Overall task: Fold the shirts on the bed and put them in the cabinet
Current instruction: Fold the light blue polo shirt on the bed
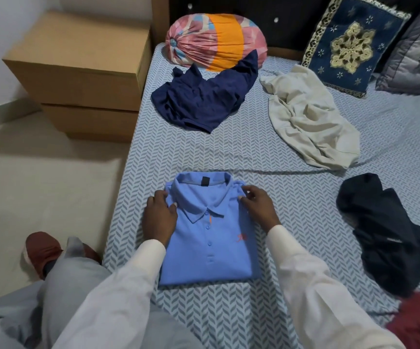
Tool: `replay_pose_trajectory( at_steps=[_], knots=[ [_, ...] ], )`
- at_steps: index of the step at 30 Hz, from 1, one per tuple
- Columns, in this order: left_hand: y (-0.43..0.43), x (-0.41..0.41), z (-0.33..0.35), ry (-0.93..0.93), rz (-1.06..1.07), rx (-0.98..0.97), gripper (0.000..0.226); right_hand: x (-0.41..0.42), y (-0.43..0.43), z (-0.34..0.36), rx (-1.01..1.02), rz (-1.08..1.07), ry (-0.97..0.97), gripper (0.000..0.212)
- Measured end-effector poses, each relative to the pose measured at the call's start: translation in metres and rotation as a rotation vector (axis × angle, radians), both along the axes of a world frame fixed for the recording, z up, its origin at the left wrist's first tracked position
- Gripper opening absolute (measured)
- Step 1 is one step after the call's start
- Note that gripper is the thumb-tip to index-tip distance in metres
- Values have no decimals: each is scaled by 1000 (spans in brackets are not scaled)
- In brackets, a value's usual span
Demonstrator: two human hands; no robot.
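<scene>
1. Our left hand (159, 215) curls its fingers round the left shoulder edge of the blue shirt (211, 248), with the thumb on top.
2. Our right hand (256, 207) pinches the right shoulder of the same shirt.
3. The blue shirt is folded into a neat block. It lies flat at the near edge of the bed (254, 157), collar away from us.
4. It looks soft, with a row of little buttons. It has a small orange logo (241, 238) and a dark tag (205, 182). We cannot read either one.
5. The sheet has a blue zigzag print.
6. Farther off lie three crumpled tops, well apart: a navy shirt (203, 104), a cream shirt (309, 122) and a black shirt (390, 230).
7. A round pink and orange pillow (216, 41) touches the navy shirt. A blue and gold cushion (352, 44) leans at the headboard.
8. Two brown cardboard boxes (83, 71) are stacked beside the bed.
</scene>
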State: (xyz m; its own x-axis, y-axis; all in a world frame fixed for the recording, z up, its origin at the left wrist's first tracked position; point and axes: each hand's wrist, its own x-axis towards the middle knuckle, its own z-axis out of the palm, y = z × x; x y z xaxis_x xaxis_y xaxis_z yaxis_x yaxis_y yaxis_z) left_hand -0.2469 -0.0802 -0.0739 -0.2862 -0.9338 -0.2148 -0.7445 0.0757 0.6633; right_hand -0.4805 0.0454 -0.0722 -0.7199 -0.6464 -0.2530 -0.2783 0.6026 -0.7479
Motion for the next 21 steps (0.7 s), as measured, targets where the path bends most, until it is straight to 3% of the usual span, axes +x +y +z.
replay_pose_trajectory(
  at_steps=[5, 8, 12, 15, 18, 21],
  knots=[
    [-19, 6, 5, -34, 68, 80, 32, 2, -2, 2, 93, -111, 24, 39],
    [-5, 35, 9, -169, -62, 130, 48, 17, 26, 8, 164, -104, -7, 51],
    [31, 74, 10, -255, -261, 371, 56, 53, 90, 2, 286, 21, -120, 60],
    [52, 78, 14, -370, -308, 279, 45, 66, 115, -8, 269, 36, -80, 46],
    [67, 74, 27, -454, -285, 137, 41, 73, 120, -4, 192, 22, 154, 48],
    [80, 55, 38, -269, -341, -67, 56, 97, 104, 3, -40, 110, 363, 43]
  ],
)
